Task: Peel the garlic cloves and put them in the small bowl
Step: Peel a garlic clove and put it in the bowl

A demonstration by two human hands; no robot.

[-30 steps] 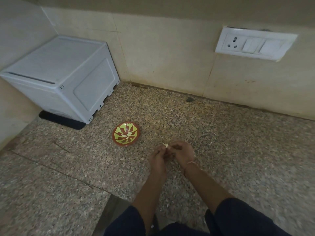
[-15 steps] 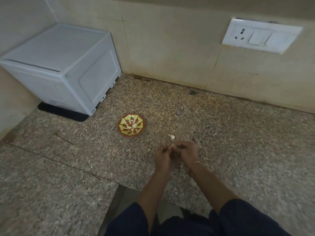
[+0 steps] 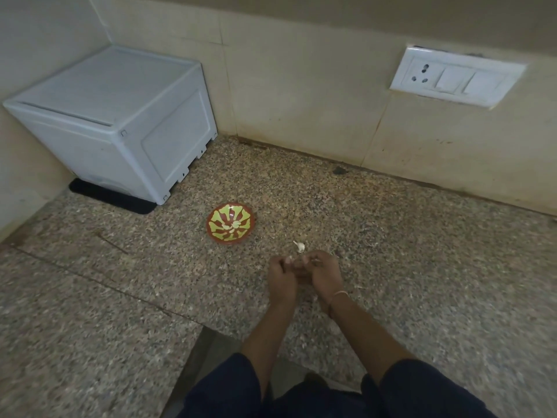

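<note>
Nearest, hands: left hand [image 3: 281,277] and right hand [image 3: 325,271] meet low over the bench [image 3: 422,282], fingers curled inward; whether they pinch anything cannot be told.
Clove: one garlic clove [image 3: 300,245] lies on the bench just beyond the fingertips, thin tail pointing left and away.
Bowl: small bowl [image 3: 208,226] sits farther ahead-left, nearer the left hand, pale peeled cloves [image 3: 232,226] inside.

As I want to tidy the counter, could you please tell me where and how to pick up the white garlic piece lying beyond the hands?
Pinch the white garlic piece across its rounder near end, not the thin tail pointing away-left, coming from the near side, where the right hand sits. It lies flat on the counter, so a light pinch probably suits.
</note>
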